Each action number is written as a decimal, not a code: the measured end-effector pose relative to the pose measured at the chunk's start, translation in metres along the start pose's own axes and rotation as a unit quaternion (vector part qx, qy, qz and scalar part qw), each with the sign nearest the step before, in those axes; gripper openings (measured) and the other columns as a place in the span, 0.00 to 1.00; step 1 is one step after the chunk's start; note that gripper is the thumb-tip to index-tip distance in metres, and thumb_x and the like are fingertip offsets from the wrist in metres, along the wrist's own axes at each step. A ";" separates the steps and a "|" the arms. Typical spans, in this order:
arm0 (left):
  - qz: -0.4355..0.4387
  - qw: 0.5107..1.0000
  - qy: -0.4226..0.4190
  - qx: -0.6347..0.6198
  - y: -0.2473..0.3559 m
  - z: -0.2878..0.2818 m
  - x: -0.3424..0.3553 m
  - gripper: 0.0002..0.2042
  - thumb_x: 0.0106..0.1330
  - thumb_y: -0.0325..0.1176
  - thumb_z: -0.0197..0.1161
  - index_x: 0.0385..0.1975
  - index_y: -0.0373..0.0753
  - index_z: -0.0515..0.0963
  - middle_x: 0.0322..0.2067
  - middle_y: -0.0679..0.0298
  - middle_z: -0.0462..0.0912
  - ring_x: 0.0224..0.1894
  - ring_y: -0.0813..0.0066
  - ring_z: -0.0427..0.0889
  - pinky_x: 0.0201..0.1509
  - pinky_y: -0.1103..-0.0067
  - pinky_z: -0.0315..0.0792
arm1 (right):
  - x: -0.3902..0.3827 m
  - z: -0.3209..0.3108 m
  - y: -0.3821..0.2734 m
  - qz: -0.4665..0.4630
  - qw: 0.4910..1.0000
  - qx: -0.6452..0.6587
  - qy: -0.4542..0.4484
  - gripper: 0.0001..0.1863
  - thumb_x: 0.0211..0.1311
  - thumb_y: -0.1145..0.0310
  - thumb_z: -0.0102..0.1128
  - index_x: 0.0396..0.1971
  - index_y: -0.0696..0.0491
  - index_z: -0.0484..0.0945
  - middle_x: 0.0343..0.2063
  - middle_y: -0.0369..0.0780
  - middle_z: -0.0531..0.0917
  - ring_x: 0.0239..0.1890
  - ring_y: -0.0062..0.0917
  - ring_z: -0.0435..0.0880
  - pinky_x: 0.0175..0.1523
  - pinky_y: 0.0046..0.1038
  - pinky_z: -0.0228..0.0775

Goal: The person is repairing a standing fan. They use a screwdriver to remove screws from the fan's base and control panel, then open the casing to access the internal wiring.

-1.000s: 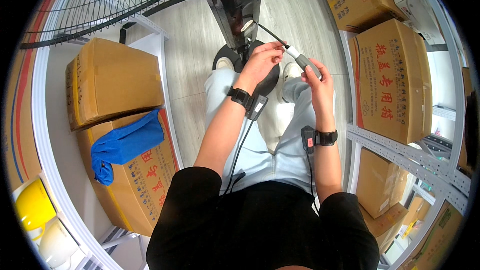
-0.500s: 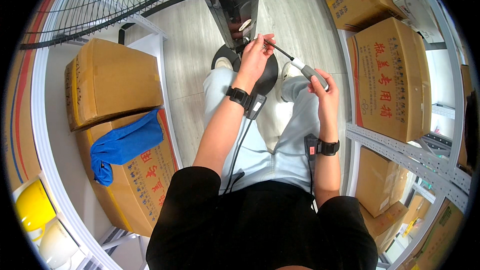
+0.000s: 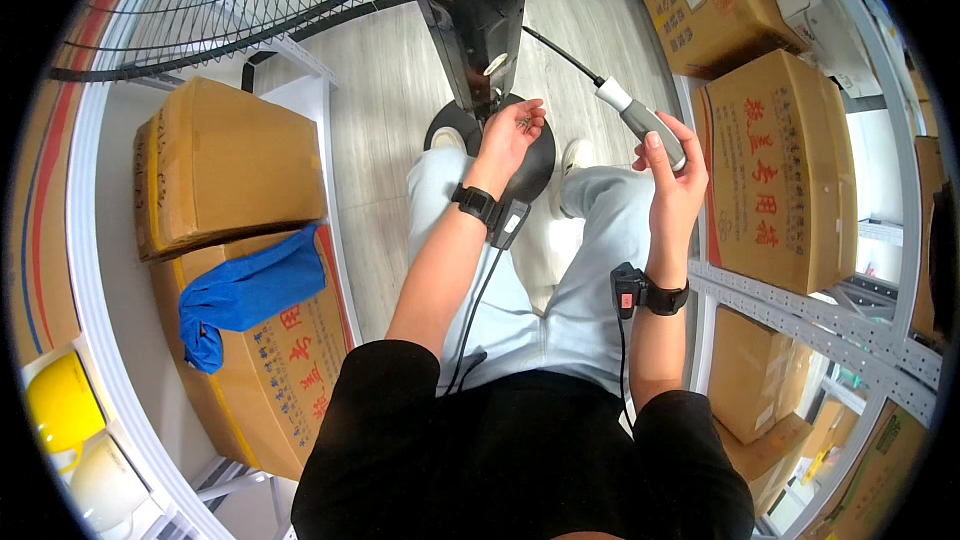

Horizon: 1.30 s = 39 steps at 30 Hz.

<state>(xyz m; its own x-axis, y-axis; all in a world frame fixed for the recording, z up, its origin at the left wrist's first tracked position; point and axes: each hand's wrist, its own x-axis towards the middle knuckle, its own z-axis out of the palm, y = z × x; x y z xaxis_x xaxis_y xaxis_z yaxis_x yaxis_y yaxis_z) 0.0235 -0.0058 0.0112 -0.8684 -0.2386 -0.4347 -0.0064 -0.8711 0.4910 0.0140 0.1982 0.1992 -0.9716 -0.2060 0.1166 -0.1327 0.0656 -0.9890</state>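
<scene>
My right hand (image 3: 678, 165) is wrapped round the grey handle of a screwdriver (image 3: 640, 118). Its dark shaft slants up and left, and the tip hangs clear of my left hand, beside a glossy black column (image 3: 470, 35). Palm up, my left hand (image 3: 510, 138) curls its fingers over small metal pieces that look like screws (image 3: 525, 123); the fingers partly cover them. That hand is close to the column's lower end, above a round black base (image 3: 540, 155) on the floor.
A black wire grille (image 3: 260, 5) arches at the upper left. Cardboard boxes (image 3: 240, 165) fill the left shelf, with a blue cloth (image 3: 250, 285) draped over one. More boxes (image 3: 770, 170) stand on the right metal rack (image 3: 810, 315). Yellow and white helmets (image 3: 65, 405) sit lower left.
My right hand has moved right with the screwdriver, drawing its tip away from my left fingers. My left hand has turned palm up, and its fingers have curled in.
</scene>
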 end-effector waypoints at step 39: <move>-0.020 0.998 0.056 0.015 0.014 -0.019 -0.003 0.09 0.66 0.26 0.55 0.43 0.30 0.78 0.29 0.62 0.78 0.26 0.79 0.73 0.27 0.84 0.67 | 0.021 0.017 0.000 -0.130 0.986 -0.106 -0.026 0.18 0.63 0.69 0.65 0.51 0.57 0.77 0.37 0.40 0.83 0.34 0.20 0.83 0.39 0.21 0.74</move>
<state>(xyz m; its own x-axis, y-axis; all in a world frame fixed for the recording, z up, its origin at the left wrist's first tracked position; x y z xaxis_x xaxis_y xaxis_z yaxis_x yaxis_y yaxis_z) 0.0351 -0.0251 0.0049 -0.8067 -0.2510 -0.5350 -0.0572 -0.8679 0.4934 -0.0036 0.1775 0.1997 -0.8888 -0.2917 0.3535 -0.4190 0.2048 -0.8846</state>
